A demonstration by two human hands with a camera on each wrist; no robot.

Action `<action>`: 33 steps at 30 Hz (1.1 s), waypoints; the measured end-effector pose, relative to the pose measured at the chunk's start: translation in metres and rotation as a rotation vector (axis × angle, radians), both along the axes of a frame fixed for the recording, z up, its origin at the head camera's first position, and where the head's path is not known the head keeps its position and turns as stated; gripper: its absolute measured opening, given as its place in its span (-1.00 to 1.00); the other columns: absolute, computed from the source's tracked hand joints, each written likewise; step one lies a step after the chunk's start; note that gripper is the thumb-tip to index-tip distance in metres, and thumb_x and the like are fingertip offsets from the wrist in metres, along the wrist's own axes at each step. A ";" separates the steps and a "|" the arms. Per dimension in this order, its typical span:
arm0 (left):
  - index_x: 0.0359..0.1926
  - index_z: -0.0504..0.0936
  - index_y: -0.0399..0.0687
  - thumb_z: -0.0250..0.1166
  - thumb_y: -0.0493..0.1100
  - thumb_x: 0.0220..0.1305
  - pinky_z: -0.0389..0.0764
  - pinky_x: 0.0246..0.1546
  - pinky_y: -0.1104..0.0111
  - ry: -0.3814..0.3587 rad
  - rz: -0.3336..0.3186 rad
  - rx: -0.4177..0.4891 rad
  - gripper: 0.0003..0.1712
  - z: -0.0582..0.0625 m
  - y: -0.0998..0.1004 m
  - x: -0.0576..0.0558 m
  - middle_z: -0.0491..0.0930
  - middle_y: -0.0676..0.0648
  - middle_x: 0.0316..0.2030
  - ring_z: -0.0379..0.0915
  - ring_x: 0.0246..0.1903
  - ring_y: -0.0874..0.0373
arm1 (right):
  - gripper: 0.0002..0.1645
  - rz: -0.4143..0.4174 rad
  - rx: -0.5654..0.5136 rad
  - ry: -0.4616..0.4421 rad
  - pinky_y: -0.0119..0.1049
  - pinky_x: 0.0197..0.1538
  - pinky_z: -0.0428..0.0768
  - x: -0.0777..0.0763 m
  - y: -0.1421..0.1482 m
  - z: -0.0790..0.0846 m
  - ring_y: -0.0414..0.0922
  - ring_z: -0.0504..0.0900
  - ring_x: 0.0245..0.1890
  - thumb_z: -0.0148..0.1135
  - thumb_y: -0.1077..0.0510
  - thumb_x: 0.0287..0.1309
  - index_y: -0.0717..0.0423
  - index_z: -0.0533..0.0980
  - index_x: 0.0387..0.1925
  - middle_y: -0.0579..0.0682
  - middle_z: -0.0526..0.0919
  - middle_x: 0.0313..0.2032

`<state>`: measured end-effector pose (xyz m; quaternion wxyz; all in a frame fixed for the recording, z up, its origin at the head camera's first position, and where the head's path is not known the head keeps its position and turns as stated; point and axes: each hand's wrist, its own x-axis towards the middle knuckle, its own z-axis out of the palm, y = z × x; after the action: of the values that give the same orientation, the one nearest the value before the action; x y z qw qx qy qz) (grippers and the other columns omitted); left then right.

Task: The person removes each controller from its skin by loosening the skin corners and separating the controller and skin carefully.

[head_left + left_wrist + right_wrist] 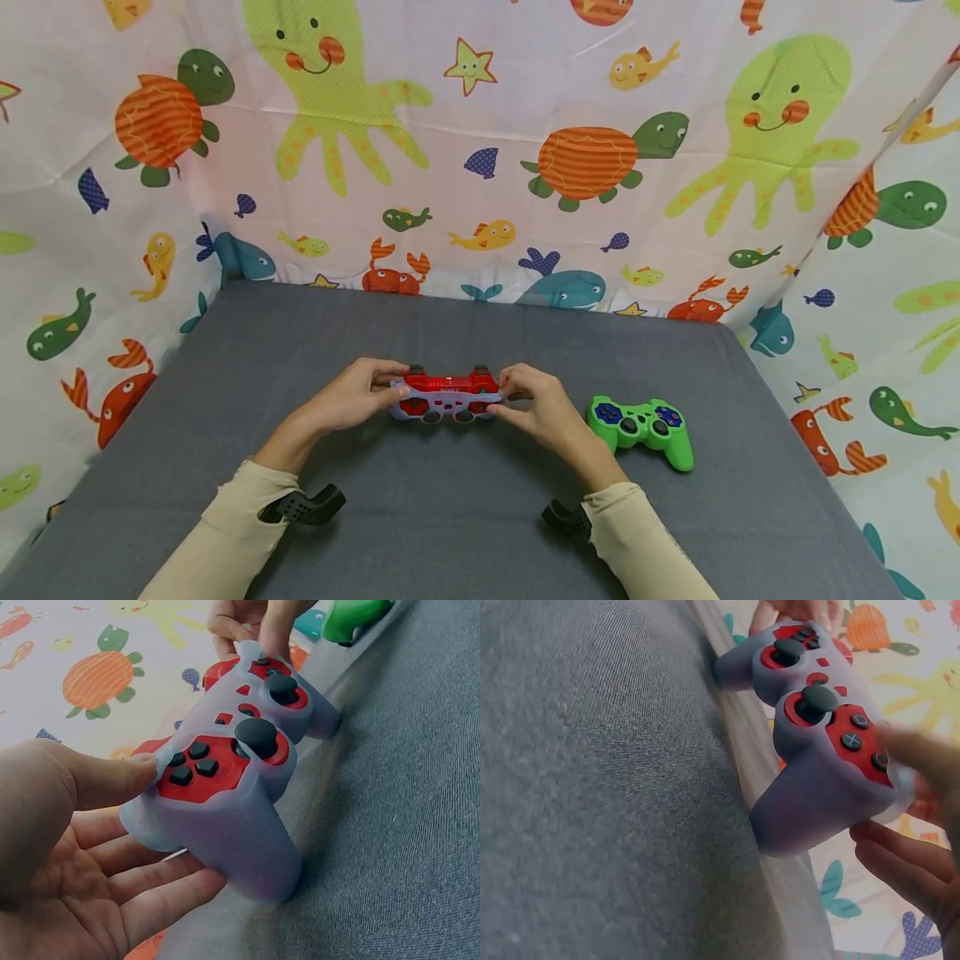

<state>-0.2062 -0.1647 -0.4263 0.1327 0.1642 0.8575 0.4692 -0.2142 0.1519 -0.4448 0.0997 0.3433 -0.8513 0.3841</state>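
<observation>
A red game controller [450, 384] with black buttons and sticks is held between both hands, above the grey cloth. A translucent pale-purple silicone cover [244, 840] wraps its face and grips, and the buttons show through cutouts. My left hand [348, 400] pinches the left end, thumb on top by the direction buttons and fingers beneath. At the opposite end, my right hand [547, 412] holds the cover's edge near the shape buttons. The right thumb is blurred in the right wrist view. Fingers partly hide both ends of the controller.
To the right of my right hand, a green game controller [641, 429] lies on the grey cloth-covered table [465, 533]. A sea-animal print curtain [480, 117] stands behind the table and along both sides.
</observation>
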 end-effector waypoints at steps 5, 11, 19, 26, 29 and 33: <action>0.36 0.41 -0.38 0.22 -0.12 0.47 0.64 0.11 0.07 0.016 -0.032 -0.002 -0.42 -0.003 -0.001 -0.001 0.51 -0.36 0.28 0.59 0.17 -0.11 | -0.77 -0.026 -0.085 -0.118 -0.07 -0.12 0.75 0.002 0.001 -0.003 -0.06 0.74 -0.18 0.51 0.18 0.11 0.11 0.61 -0.25 0.09 0.68 -0.07; 0.38 0.38 -0.41 0.21 -0.13 0.48 0.62 0.14 0.02 0.050 -0.061 0.006 -0.40 -0.004 -0.002 -0.002 0.47 -0.38 0.31 0.55 0.20 -0.18 | -0.63 -0.055 -0.078 -0.159 0.00 -0.07 0.73 0.001 -0.001 -0.003 -0.03 0.72 -0.14 0.49 0.15 0.14 0.09 0.57 -0.04 0.08 0.66 -0.04; 0.39 0.36 -0.41 0.19 -0.08 0.50 0.48 0.27 -0.09 0.090 -0.076 0.000 -0.37 -0.006 -0.005 -0.002 0.41 -0.38 0.36 0.43 0.31 -0.26 | -0.38 -0.046 -0.046 -0.292 0.00 0.02 0.71 0.000 -0.003 -0.003 0.04 0.68 0.00 0.50 0.16 0.14 -0.03 0.44 0.20 0.08 0.61 0.10; 0.38 0.38 -0.39 0.19 -0.04 0.49 0.45 0.29 -0.12 0.106 -0.064 -0.015 -0.37 -0.008 -0.008 -0.001 0.43 -0.37 0.35 0.43 0.31 -0.27 | -0.34 -0.016 0.007 -0.324 -0.06 0.02 0.71 -0.003 -0.006 -0.010 0.05 0.71 0.07 0.46 0.26 0.16 -0.03 0.31 0.18 0.16 0.60 0.23; 0.39 0.37 -0.37 0.17 -0.02 0.51 0.45 0.29 -0.11 0.107 -0.058 -0.019 -0.36 -0.008 -0.006 -0.002 0.43 -0.36 0.35 0.41 0.32 -0.27 | -0.34 0.000 -0.003 -0.312 -0.06 0.03 0.71 -0.003 -0.004 -0.013 0.08 0.74 0.04 0.42 0.31 0.17 0.00 0.27 0.19 0.23 0.58 0.25; 0.41 0.36 -0.34 0.14 0.01 0.52 0.61 0.15 0.00 0.080 -0.030 -0.011 -0.36 -0.009 -0.003 -0.002 0.46 -0.36 0.32 0.49 0.25 -0.22 | -0.37 0.021 -0.033 -0.308 -0.03 0.05 0.70 -0.003 -0.003 -0.016 0.13 0.74 0.05 0.36 0.33 0.22 0.05 0.25 0.21 0.27 0.59 0.24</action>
<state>-0.2085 -0.1673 -0.4357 0.1064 0.1948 0.8621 0.4555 -0.2175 0.1485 -0.4604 -0.0302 0.2875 -0.8465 0.4471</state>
